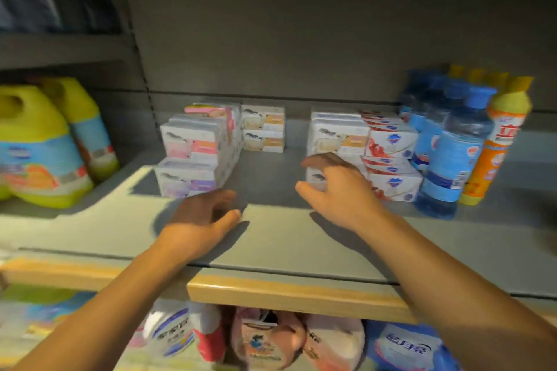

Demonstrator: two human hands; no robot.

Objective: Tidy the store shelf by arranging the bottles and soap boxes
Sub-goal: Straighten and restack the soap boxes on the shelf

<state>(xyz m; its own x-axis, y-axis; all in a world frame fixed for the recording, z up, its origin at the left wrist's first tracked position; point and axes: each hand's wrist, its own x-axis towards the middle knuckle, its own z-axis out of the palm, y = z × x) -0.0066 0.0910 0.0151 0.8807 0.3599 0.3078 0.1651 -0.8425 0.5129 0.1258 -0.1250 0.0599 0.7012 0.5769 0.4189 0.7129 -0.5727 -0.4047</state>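
Observation:
White soap boxes stand in stacks on the grey shelf (271, 238): a left stack (193, 156), two boxes further back (263, 132), a right stack (337, 135) and red-and-white boxes (391, 156) beside it. Blue bottles (446, 153) and an orange bottle with a yellow cap (497, 141) line the right end. My left hand (205, 217) hovers over the shelf in front of the left stack, fingers loosely curled, holding nothing. My right hand (337, 187) reaches, fingers spread, to the front of the right stack's lower boxes; contact is unclear.
Two large yellow detergent jugs (39, 153) stand at the shelf's left end. A wooden edge strip (286, 292) runs along the shelf front. Below it the lower shelf holds refill pouches (265, 340) and packets. Dark items lie on the upper left shelf.

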